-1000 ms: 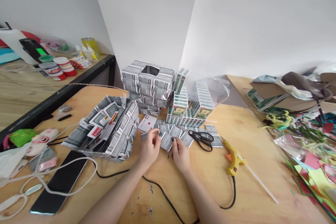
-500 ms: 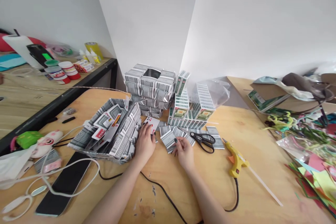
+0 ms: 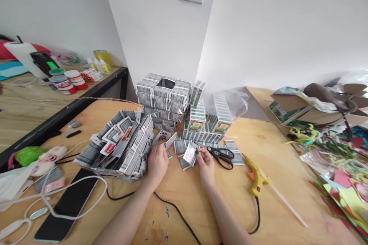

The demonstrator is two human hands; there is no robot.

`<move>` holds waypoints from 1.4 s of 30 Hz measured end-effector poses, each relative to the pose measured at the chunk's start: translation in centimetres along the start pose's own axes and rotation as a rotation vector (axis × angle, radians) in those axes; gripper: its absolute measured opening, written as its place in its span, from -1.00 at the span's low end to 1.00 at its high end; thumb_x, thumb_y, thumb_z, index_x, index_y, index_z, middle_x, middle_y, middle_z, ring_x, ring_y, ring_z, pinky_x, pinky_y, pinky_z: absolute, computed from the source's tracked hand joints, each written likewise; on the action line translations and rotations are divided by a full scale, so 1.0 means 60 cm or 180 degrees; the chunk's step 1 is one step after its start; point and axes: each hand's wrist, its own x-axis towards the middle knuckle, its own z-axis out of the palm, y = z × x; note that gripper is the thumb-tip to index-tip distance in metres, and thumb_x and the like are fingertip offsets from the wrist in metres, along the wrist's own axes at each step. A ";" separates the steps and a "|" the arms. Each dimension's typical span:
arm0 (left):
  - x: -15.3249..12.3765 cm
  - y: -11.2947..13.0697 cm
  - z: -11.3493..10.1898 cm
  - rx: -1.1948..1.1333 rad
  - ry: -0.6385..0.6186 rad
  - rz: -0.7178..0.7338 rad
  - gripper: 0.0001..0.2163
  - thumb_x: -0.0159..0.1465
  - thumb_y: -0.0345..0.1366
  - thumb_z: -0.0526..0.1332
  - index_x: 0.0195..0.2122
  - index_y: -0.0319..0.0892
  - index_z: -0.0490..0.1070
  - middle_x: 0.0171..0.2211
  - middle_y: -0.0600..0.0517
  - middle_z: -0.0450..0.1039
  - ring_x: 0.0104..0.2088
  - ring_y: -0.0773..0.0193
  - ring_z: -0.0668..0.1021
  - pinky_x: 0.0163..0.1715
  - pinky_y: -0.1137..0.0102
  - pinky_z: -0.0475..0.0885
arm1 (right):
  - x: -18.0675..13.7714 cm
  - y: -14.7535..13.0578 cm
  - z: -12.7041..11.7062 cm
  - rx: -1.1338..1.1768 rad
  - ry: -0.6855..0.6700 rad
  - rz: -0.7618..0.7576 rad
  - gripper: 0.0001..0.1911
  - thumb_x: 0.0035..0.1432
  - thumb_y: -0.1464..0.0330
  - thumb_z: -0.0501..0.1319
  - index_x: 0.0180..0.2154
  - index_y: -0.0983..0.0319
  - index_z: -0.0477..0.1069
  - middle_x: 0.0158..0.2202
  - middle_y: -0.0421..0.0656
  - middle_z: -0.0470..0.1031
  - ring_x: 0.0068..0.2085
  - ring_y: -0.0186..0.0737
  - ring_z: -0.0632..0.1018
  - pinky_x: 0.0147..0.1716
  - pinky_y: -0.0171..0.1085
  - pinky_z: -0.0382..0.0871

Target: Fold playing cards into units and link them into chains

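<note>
My left hand (image 3: 157, 162) pinches a playing card (image 3: 170, 140) by its edge and tilts it up off the wooden table (image 3: 276, 168). My right hand (image 3: 204, 160) grips a small folded card piece (image 3: 190, 153), lifted a little above the table. Both hands hover over several loose grey-patterned cards (image 3: 181, 147) lying flat. A face-up card (image 3: 161, 136) lies just beyond my left hand. To the left stands a tray built from folded cards (image 3: 119, 145), with my left hand at its right wall. Black scissors (image 3: 220, 154) lie right of my right hand.
A box built of cards (image 3: 163, 95) and stacked card packs (image 3: 205, 120) stand behind. A yellow glue gun (image 3: 257, 176) with its black cord lies at right. A phone (image 3: 67, 206), white cable and toys lie at left. Coloured paper scraps (image 3: 342, 168) crowd the right edge.
My left hand went from the card piece toward the tray and lifted a card on edge. My right hand raised the folded piece off the table. The view shifted slightly.
</note>
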 end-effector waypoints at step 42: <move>0.002 0.041 -0.012 -0.2013 -0.1737 -0.1052 -0.84 0.22 -0.22 -0.06 -0.43 -0.14 0.18 -0.74 0.25 0.05 -0.78 0.42 0.26 -0.72 0.54 0.13 | -0.003 -0.010 0.002 0.0004 -0.0504 0.0124 -0.70 0.06 0.14 0.13 -0.21 0.11 0.13 -0.58 -0.35 0.26 -0.74 -0.37 0.34 -0.80 -0.37 0.19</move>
